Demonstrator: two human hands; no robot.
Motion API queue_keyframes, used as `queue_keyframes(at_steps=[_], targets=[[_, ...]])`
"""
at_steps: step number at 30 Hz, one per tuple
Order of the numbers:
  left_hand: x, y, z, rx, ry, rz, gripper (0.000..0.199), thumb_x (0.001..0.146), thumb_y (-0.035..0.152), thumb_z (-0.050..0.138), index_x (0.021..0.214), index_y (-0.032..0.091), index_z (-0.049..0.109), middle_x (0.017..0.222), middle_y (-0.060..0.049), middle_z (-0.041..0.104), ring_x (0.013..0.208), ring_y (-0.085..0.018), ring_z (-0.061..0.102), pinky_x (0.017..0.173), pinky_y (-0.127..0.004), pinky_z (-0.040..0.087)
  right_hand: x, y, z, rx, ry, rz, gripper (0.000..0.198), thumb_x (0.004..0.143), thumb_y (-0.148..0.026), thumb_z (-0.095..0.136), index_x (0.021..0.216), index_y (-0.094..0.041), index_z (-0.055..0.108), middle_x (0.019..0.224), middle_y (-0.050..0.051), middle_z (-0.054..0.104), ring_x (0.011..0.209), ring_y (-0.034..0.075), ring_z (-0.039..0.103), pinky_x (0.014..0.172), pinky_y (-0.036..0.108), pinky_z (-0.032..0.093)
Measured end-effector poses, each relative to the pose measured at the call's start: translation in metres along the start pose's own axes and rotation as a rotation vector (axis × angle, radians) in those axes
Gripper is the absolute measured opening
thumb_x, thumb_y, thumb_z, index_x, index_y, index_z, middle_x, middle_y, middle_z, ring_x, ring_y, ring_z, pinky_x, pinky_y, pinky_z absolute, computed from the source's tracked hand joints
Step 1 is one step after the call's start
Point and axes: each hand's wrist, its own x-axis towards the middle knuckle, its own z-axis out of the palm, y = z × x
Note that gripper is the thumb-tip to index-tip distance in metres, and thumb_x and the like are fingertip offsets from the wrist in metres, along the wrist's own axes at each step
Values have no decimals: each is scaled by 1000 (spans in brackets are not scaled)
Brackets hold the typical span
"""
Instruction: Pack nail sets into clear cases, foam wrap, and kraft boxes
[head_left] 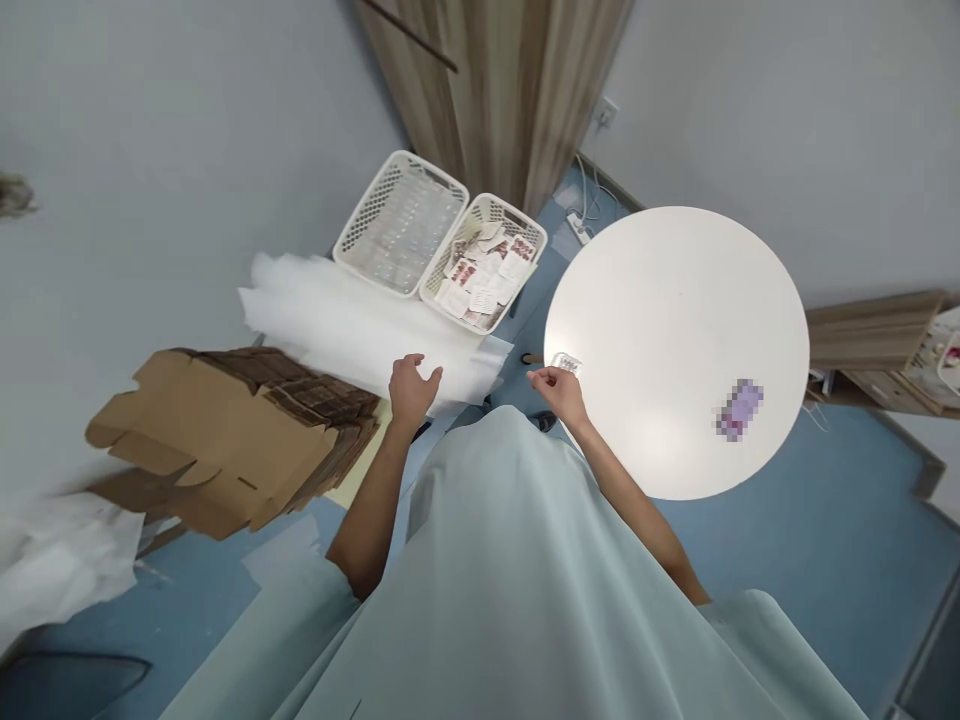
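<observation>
My left hand point(414, 388) is held over the foam sheets, with thumb and fingers apart and nothing in its grasp. My right hand point(561, 392) is at the left edge of the round white table point(675, 290). Its fingers are pinched together, and whatever they may hold is too small or hidden to make out. Just behind those fingers, at the table's edge, is a small clear-and-white pack point(568, 362); I cannot tell whether the hand touches it. White foam sheets point(345, 320) lie stacked in front of my left hand.
One white basket point(349, 235) holds clear plastic trays; another basket point(541, 240) holds printed cards. Flattened cardboard boxes point(225, 430) are piled at left. A blurred purple object point(741, 408) lies on the table. A power strip point(577, 228) is on the floor near a curtain point(510, 100).
</observation>
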Motion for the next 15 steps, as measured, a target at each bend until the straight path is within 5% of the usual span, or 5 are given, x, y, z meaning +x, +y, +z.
queue_keyframes(at_steps=[7, 15], targets=[[44, -34, 4, 147, 31, -52, 56, 88, 29, 75, 136, 7, 55, 141, -28, 54, 135, -44, 52, 115, -51, 44, 25, -32, 55, -234, -154, -149, 25, 93, -44, 66, 88, -22, 76, 83, 2, 77, 77, 19, 67, 72, 30, 47], [44, -40, 14, 286, 30, 28, 36, 97, 27, 63, 131, 14, 60, 132, -22, 60, 128, -40, 53, 107, -50, 47, 23, -39, 74, -307, -162, -111, 15, 95, -35, 69, 93, -23, 78, 87, 1, 79, 82, 19, 70, 79, 30, 49]])
